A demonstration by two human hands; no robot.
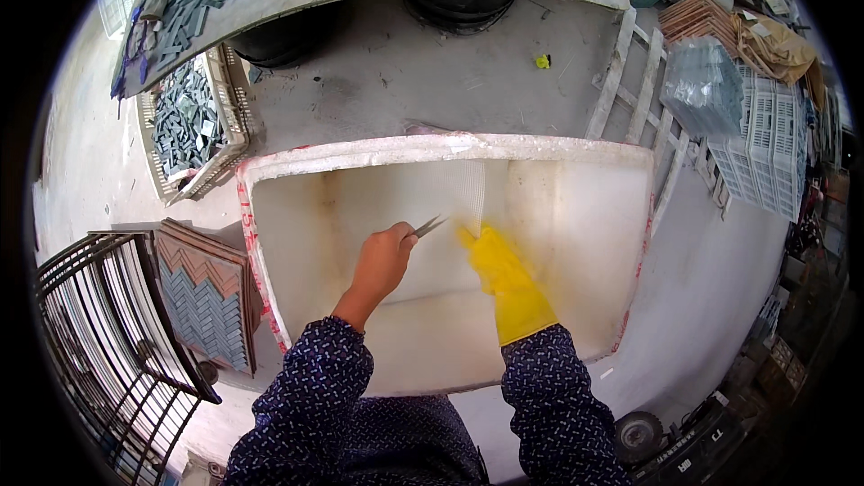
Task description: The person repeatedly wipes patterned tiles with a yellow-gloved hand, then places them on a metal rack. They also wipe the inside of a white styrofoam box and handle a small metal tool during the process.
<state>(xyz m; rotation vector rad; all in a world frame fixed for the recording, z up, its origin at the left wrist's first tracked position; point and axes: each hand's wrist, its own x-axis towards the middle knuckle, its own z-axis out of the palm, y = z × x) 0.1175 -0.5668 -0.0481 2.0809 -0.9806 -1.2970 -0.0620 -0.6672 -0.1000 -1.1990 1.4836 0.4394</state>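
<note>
Over white foam tub (558, 216), bare left hand (382, 261) pinching metal tweezers (430, 226), yellow-gloved right hand (504, 274)

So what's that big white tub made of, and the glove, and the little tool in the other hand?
The tub looks like white foam: thick crumbly rim, matte stained walls. The glove on the right hand looks like rubber: smooth bright yellow, though blurred. The tool in the left hand seems metal: thin, grey, slightly shiny. The sheet the glove pinches looks like fine white mesh.

Foam tub (558, 148) walls hem both hands; top open.
</note>
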